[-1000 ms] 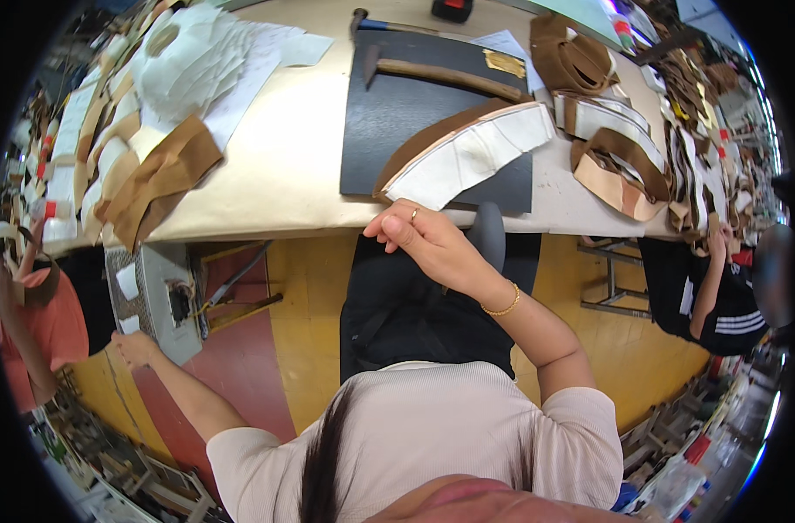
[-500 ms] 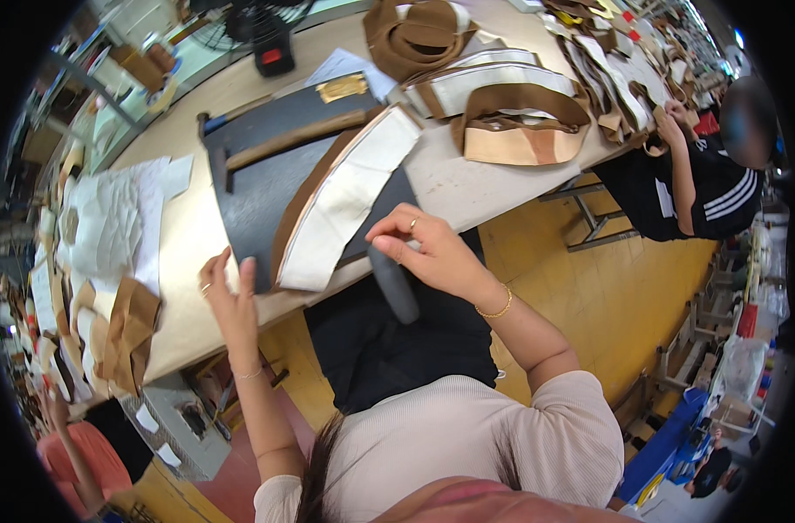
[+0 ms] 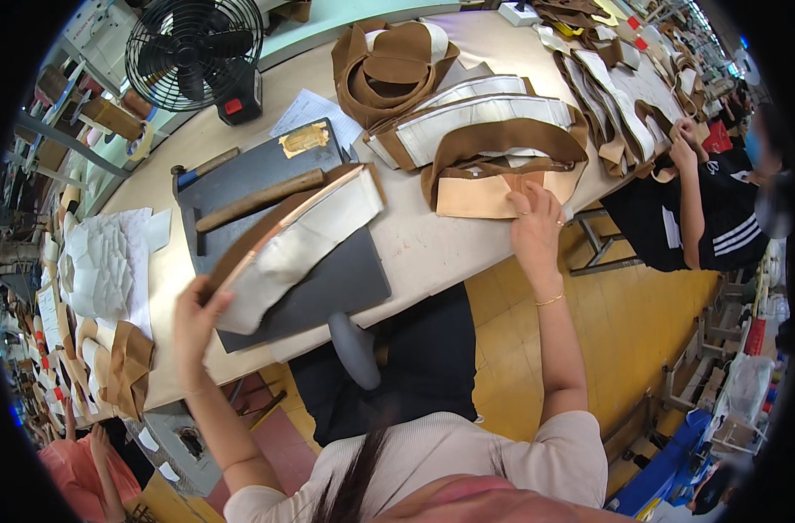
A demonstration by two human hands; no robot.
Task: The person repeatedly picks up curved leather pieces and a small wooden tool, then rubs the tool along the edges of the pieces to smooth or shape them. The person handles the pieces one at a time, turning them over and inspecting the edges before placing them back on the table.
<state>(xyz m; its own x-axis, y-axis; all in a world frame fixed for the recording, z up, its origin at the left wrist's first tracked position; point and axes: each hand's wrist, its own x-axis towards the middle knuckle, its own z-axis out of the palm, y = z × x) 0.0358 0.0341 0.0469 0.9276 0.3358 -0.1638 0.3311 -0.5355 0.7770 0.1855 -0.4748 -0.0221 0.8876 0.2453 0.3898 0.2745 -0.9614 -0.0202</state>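
A worker seated at a cluttered table (image 3: 450,253) grips the near end of a curved brown-and-white strip (image 3: 306,247) with the left hand (image 3: 197,322), thumb over the pale face, as the strip lies slanting across a black board (image 3: 349,275). The right hand (image 3: 537,231), its fingers bent, touches the front of a tan-and-brown loop (image 3: 476,197) on the table, right of the board; whether it is closed on the fabric cannot be told. A wooden-handled hammer (image 3: 262,199) lies on the board beside the strip. Beyond the loop sit more brown-and-white strips (image 3: 485,113) and a brown bundle (image 3: 393,70). A black fan (image 3: 194,54) stands at the table's far side.
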